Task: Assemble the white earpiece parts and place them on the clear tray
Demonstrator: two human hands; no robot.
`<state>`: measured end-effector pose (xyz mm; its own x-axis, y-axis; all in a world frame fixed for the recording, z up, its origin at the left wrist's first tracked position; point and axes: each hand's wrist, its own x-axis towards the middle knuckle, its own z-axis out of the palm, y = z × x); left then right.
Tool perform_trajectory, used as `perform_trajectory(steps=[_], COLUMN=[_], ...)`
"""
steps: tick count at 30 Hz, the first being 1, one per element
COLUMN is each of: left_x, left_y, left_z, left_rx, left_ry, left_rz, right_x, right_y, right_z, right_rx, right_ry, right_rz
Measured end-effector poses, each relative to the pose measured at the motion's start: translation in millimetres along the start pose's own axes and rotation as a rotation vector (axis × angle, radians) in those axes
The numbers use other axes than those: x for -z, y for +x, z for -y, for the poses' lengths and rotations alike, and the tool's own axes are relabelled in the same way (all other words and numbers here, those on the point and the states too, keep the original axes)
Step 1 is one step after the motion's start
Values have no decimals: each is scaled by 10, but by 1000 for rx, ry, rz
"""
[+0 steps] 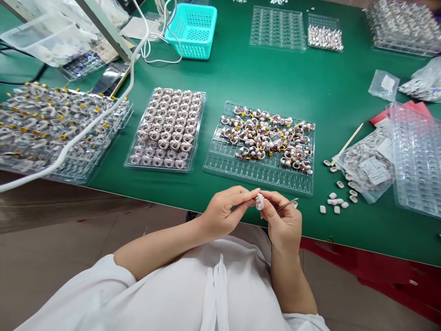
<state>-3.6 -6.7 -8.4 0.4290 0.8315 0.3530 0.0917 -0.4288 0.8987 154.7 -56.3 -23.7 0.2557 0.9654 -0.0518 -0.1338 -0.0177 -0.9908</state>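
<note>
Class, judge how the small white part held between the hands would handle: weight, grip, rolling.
Probably very light: the left hand and right hand pinch the small white part by fingertips. Smooth and rounded, so possibly slippery. Similar white pieces rest on the mat, so rolling seems unlikely.

The bench (275, 78) is showing plain deep green, its front edge (379, 271) running red. A turquoise basket (191, 30) is displaying a grid of holes. Clear trays (165, 131) are carrying rows of pinkish-white shells (168, 124); the left stack (51, 124) is glinting with yellow flecks. The small piece (259, 201) is looking white, the tweezers (287, 205) silvery.
</note>
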Motion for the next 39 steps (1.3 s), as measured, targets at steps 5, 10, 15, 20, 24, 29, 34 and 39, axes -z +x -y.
perform_trajectory(steps=[5, 10, 15, 20, 24, 29, 34, 39], left_x=[-5, -1, 4, 22, 48, 69, 113, 182], left_y=[-20, -30, -47, -58, -51, -47, -48, 23], left_z=[13, 24, 8, -2, -17, -21, -62, -154], left_rx=[12, 57, 5, -67, -104, -133, -65, 307], left_ry=[19, 11, 8, -10, -22, -16, -27, -247], left_rz=[3, -18, -24, -37, -39, -44, -3, 100], right_x=[18, 88, 107, 65, 31, -16, 0, 81], right_y=[-1, 2, -19, -34, -28, -43, -65, -51], right_z=[43, 81, 94, 90, 96, 98, 86, 133], right_rx=[54, 56, 91, 131, 145, 165, 174, 180], right_ry=[-110, -160, -153, -146, -134, -140, -205, -312], right_rz=[9, 109, 155, 154, 152, 147, 153, 211])
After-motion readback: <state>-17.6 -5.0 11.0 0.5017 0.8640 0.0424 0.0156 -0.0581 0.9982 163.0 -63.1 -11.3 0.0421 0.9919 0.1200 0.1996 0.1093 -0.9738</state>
